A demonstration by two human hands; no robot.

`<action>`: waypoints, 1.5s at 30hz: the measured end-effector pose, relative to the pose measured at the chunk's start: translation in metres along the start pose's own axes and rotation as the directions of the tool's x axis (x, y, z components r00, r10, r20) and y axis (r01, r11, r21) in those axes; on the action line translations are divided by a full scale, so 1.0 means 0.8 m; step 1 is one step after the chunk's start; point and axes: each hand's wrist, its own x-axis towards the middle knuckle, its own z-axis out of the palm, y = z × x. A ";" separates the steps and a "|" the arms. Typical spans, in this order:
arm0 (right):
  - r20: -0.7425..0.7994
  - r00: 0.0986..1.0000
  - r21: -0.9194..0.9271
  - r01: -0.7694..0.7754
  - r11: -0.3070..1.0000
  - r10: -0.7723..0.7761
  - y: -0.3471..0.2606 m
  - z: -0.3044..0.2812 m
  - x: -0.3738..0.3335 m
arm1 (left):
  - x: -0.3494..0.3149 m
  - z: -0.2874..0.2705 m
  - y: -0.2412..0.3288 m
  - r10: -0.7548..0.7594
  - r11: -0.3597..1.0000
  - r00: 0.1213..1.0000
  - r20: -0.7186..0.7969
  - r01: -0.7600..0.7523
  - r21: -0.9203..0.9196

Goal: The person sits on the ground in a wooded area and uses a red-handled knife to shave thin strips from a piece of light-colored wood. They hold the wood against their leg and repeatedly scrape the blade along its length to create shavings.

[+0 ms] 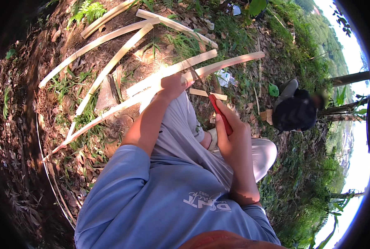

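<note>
My left hand (171,88) is closed round a long pale wooden strip (230,63), pressing it over my raised knee. That strip runs from the lower left to the upper right. In my right hand (235,132) is a hand saw with a red handle (221,114), fingers wrapped round the grip. Its dark narrow blade (199,80) lies across the strip just right of my left hand. Bright sunlight washes out part of the wood by the left hand. A short cut piece of wood (209,94) lies under the blade's handle end.
Several more pale strips (110,68) lie ahead on the leafy ground, beside a flat grey stone (107,93). A white plastic wrapper (225,78) rests right of the strips. Another person in dark clothes (295,112) sits at the right, near small wood blocks (267,116).
</note>
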 end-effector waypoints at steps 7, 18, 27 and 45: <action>-0.094 0.990 0.043 0.105 0.993 -0.101 0.092 0.078 0.061 | 0.011 0.007 -0.013 0.066 0.996 0.997 0.035 -0.064 -0.062; -0.127 0.991 0.133 -0.013 0.991 0.030 0.098 0.095 0.081 | 0.005 0.000 0.000 0.030 0.988 0.999 0.035 -0.025 -0.151; -0.179 0.983 0.226 0.068 0.972 -0.027 0.132 0.117 0.069 | -0.011 -0.029 0.017 -0.066 0.990 0.996 0.053 0.072 -0.119; -0.329 0.942 0.307 0.040 0.951 0.067 0.071 -0.013 0.001 | -0.005 -0.049 0.004 0.074 0.974 0.966 -0.246 -0.123 -0.189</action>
